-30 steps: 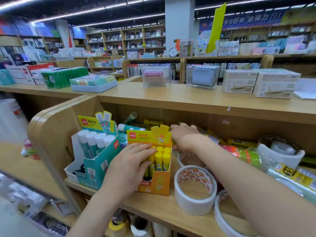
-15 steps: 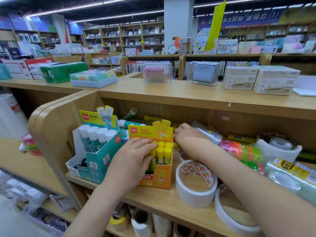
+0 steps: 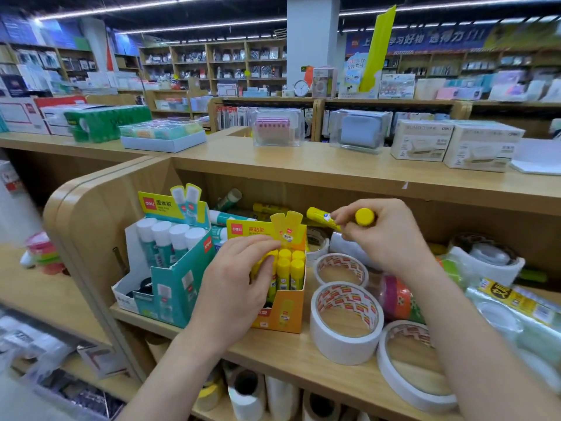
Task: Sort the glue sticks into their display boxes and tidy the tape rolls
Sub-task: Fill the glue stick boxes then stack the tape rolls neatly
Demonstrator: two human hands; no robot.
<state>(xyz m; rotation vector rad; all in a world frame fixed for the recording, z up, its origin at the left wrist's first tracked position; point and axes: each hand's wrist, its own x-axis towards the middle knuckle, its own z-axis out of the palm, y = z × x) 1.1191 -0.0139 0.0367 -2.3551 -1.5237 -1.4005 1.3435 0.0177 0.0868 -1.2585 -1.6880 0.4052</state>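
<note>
right hand: pinches 1 yellow glue stick, lifted above the shelf, lying sideways, cap to the right.
left hand: fingers curl over the boxed yellow sticks and hold them.
yellow display box: on the shelf, beside the teal display box, just left of the white tape rolls.
what could go wrong: the stick could bump the box's tall card flap and tip the light box, or knock the boxed sticks over if the left hand lets go.
</note>
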